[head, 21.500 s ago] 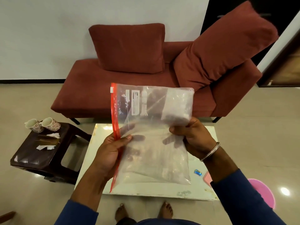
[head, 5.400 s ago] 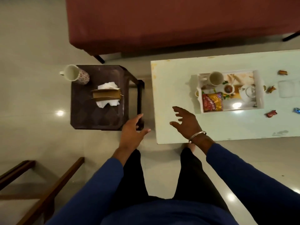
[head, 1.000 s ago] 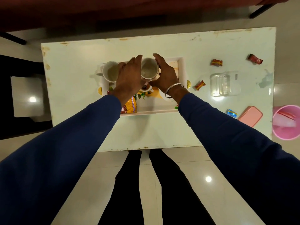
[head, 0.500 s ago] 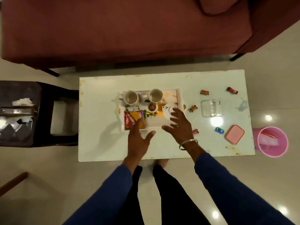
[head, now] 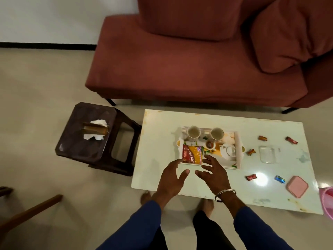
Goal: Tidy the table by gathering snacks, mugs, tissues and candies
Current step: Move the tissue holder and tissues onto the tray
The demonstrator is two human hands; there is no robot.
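A white tray (head: 237,148) on the pale table (head: 158,141) holds two mugs (head: 193,132) (head: 217,133), a red and yellow snack packet (head: 192,156), a small bowl and a white teapot (head: 228,150). Several wrapped candies lie loose to the right, among them a brown candy (head: 262,138), a red candy (head: 251,177) and a blue candy (head: 279,179). Crumpled tissues (head: 98,122) and a brown holder (head: 94,129) sit on the dark stool (head: 84,141) at left. My left hand (head: 171,179) and right hand (head: 213,175) hover empty, fingers spread, over the table's near edge, just short of the tray.
A clear plastic box (head: 267,154) and its pink lid (head: 297,186) lie on the table's right side. A pink bin (head: 327,201) stands at the right edge. The red sofa (head: 180,69) runs behind the table. A wooden chair leg (head: 30,212) shows lower left.
Both hands have let go of the mugs, which now stand in the tray, and pulled back toward the table's near edge. My view has swung left and taken in the stool.
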